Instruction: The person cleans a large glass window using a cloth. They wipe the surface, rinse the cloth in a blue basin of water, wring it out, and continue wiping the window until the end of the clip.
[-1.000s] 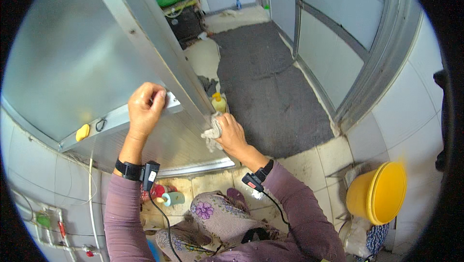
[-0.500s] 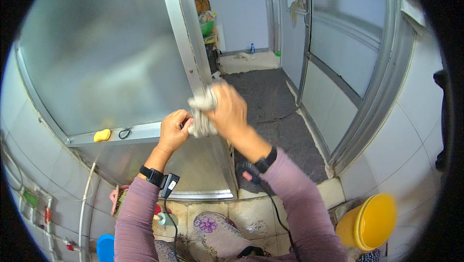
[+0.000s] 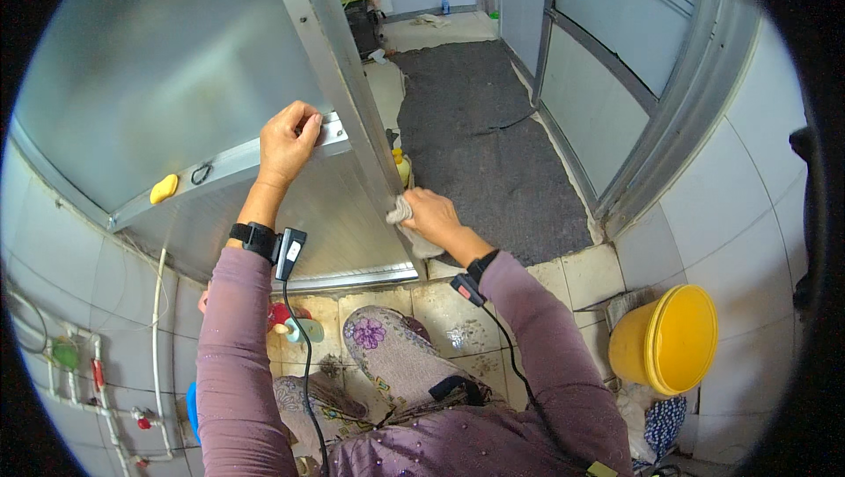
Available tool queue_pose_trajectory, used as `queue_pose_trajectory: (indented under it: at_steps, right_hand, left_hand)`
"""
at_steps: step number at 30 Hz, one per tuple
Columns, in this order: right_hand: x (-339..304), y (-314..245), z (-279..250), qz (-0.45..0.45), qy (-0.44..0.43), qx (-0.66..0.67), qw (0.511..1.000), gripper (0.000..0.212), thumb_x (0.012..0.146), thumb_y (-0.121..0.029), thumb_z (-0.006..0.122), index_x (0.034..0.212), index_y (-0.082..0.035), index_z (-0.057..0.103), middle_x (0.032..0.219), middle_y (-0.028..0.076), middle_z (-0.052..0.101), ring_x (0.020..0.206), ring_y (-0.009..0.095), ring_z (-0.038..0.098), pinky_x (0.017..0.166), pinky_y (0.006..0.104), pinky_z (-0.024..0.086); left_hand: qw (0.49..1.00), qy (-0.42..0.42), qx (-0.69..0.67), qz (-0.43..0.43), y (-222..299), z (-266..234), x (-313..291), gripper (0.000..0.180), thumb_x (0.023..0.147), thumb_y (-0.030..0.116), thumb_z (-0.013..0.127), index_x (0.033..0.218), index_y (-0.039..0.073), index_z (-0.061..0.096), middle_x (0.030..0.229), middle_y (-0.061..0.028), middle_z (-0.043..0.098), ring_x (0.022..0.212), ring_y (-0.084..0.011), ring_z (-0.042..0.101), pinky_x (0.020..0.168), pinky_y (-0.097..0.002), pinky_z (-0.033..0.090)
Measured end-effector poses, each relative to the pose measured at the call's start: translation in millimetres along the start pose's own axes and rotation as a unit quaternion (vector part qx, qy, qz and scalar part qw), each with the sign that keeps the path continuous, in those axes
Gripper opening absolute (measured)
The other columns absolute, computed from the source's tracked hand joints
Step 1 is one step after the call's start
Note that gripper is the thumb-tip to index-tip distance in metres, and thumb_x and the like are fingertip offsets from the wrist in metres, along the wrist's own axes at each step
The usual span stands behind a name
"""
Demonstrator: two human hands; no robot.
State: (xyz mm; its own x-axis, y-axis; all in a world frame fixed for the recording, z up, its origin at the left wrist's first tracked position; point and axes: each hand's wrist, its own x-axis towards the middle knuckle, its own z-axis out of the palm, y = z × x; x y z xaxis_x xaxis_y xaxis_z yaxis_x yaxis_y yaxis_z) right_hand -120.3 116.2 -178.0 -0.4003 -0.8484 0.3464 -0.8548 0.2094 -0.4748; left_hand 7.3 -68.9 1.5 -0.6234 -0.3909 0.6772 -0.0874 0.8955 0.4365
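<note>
Cloth [image 3: 402, 210] in right hand [image 3: 433, 216] (against door frame [image 3: 352, 107])

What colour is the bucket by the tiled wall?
Yellow; the bucket shows at lower right in the head view.

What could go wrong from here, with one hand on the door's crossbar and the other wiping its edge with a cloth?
The left hand grips the crossbar of the door; if the door swings, balance may go. The right hand presses the cloth on the metal edge, where fingers could get pinched. The floor tiles look wet, so slipping seems possible.
</note>
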Motion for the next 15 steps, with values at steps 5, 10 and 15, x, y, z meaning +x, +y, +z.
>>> queue_pose_trajectory:
  at_steps: [5,10,15]
  right_hand:
    - [27.3,-54.3,-19.8,-0.028,0.335,0.093,0.937,0.047,0.071,-0.023,0.076,0.105,-0.005,0.049,0.098,0.014,0.053,0.091,0.035,0.054,0.076,0.0435,0.045]
    - [46.1,-59.3,16.1,-0.026,0.43,0.117,0.895,0.057,0.068,-0.014,0.075,0.114,-0.004,0.043,0.103,0.018,0.047,0.1,0.038,0.049,0.083,0.0447,0.043]
    - [-1.3,-28.9,39.9,0.072,0.212,0.059,0.973,0.055,0.069,-0.013,0.074,0.114,-0.004,0.043,0.1,0.017,0.049,0.1,0.038,0.051,0.081,0.045,0.045]
  left_hand:
    - [0.996,-0.023,-0.068,-0.049,-0.4,-1.7,-0.5,0.011,0.083,0.013,0.059,0.078,0.003,0.059,0.068,-0.0058,0.06,0.061,-0.0133,0.057,0.058,-0.0278,0.046]
    - [0.994,-0.02,-0.093,-0.059,-4.5,-1.0,-0.5,0.013,0.083,0.014,0.06,0.081,0.002,0.06,0.071,-0.007,0.061,0.063,-0.0135,0.057,0.06,-0.0276,0.046]
    - [0.994,-0.007,-0.103,-0.038,-8.6,-0.2,0.0,0.013,0.082,0.015,0.059,0.082,0.002,0.061,0.072,-0.0086,0.062,0.063,-0.0154,0.057,0.06,-0.0286,0.046]
